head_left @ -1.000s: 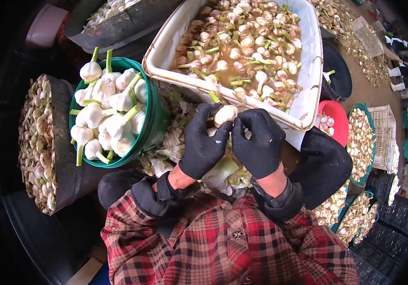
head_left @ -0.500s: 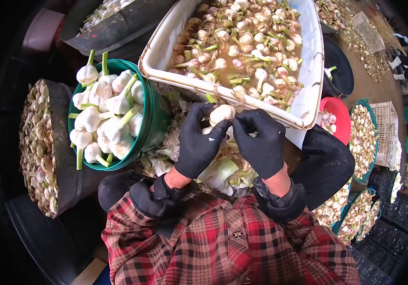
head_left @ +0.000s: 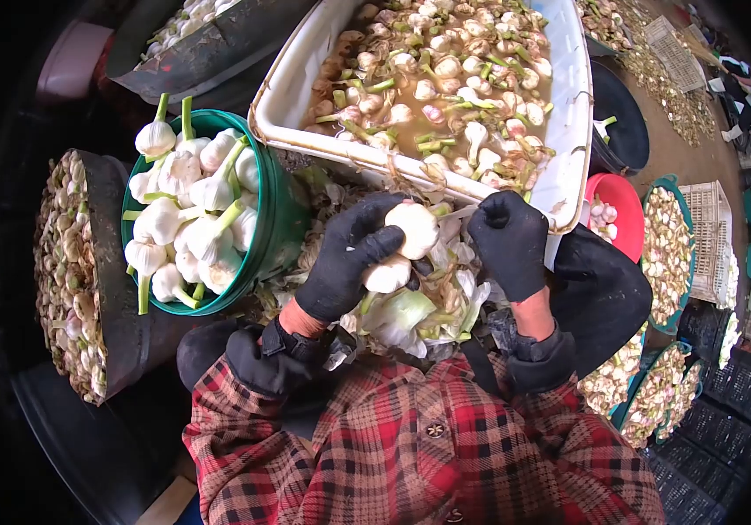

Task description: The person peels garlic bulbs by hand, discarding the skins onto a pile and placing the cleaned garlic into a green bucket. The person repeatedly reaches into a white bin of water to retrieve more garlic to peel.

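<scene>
Clasped in the black-gloved left hand (head_left: 347, 260), a round white peeled garlic bulb (head_left: 414, 227) sits at the centre of the frame, with thumb and fingers closed around it. Just to its right, the black-gloved right hand (head_left: 508, 243) is pinched shut on a thin strip of pale garlic skin (head_left: 459, 213) that runs to the bulb. Below them lies a heap of whitish-green peelings (head_left: 410, 317). At the left stands a green plastic bucket (head_left: 276, 219) of white bulbs. Above is a white rectangular tub (head_left: 570, 131) of garlic in brown water.

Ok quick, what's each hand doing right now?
Left hand: closed on a garlic bulb.
Right hand: closed, seemingly pinching a strip of garlic skin.
</scene>
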The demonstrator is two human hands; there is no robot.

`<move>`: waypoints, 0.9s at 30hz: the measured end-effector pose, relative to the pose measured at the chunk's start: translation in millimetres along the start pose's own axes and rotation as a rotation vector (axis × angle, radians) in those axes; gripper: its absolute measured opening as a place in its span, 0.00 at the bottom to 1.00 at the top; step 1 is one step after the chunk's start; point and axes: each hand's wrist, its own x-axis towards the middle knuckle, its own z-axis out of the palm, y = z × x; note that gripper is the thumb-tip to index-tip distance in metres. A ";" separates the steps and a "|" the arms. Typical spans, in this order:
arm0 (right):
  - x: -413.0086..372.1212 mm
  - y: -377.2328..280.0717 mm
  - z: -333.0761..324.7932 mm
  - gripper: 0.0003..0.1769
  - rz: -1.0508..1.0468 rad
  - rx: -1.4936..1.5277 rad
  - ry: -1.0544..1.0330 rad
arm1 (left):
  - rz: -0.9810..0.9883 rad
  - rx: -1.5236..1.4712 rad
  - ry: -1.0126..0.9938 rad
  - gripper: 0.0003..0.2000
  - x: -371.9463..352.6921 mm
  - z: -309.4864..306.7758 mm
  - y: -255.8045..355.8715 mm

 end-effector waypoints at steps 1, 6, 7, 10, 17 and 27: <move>0.0 2.1 -5.2 0.02 0.021 -0.097 -0.068 | 0.012 0.019 -0.027 0.26 2.7 -6.2 -6.1; 2.3 -28.9 -16.4 0.05 -0.083 0.132 -0.103 | -0.037 -0.028 -0.055 0.27 7.3 -8.4 -5.3; 1.0 -36.8 -15.2 0.07 -0.106 0.255 -0.137 | -0.042 0.011 -0.061 0.27 8.0 -9.1 -6.1; -1.9 -42.7 -7.6 0.10 -0.221 0.246 -0.205 | 0.078 0.060 -0.145 0.26 0.6 -0.6 0.7; -8.5 -41.3 -3.4 0.07 -0.162 0.271 -0.260 | -0.173 -0.048 -0.102 0.29 -0.2 -1.0 -6.4; -19.0 -41.8 -1.3 0.06 -0.289 0.077 -0.224 | -0.275 0.070 -0.215 0.23 4.7 -7.8 -4.3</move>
